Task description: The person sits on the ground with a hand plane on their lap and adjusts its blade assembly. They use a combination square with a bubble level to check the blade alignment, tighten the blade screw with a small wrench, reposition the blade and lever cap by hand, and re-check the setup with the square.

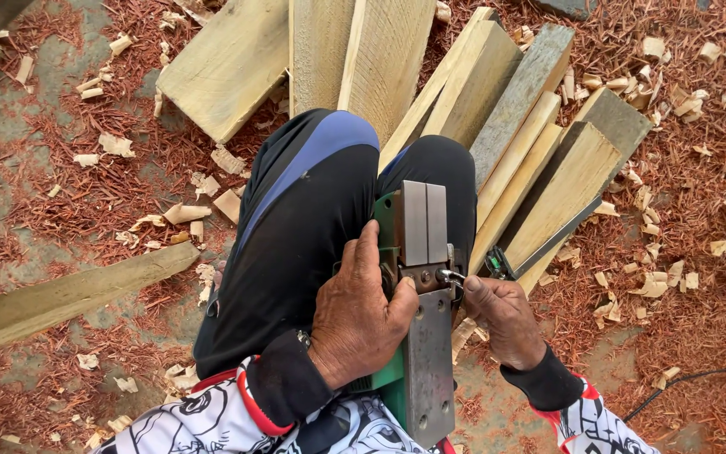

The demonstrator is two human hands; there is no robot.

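steel sole plates of a green planer (423, 294) face up, the tool turned over and resting along the person's black trouser leg (296, 244), seen from the one head view. the left hand (355, 324) wraps the green body from the left, fingers curled tight and thumb lying against the sole's edge, so it holds the planer steady. the right hand (506, 319) sits just beside the right edge, fingers closed narrow around a small metal wrench (451, 276) set at the cutter slot between the two plates. planks (514, 143) fan out on the ground beyond the knees, another plank (60, 298) lies off to the left, and red shavings (682, 252) with pale wood chips cover the floor; a dark cable (682, 380) trails at right. to do this well, i judge, the planer should stay pinned firmly to the leg, the wrench seated squarely before it is turned, and fingers kept off the blade edge.
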